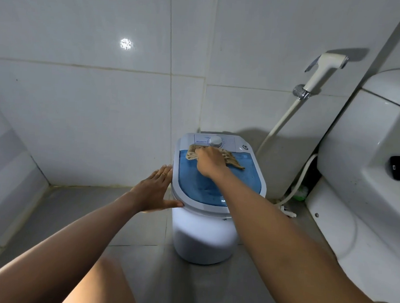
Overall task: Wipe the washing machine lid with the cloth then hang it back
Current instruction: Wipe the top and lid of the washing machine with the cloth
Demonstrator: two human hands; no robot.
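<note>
A small white washing machine (202, 238) stands on the floor in the corner, with a translucent blue lid (243, 183) and a white dial at the back. A beige cloth (234, 161) lies on the far part of the lid. My right hand (211, 162) presses down on the cloth, covering its middle. My left hand (157, 190) rests flat against the machine's left rim, fingers spread, thumb on the front edge, holding nothing.
A white toilet (362, 181) fills the right side, with a dark object on its ledge. A bidet sprayer (324, 69) hangs on the wall with its hose running down behind the machine. Tiled walls enclose the corner; my knees show at the bottom.
</note>
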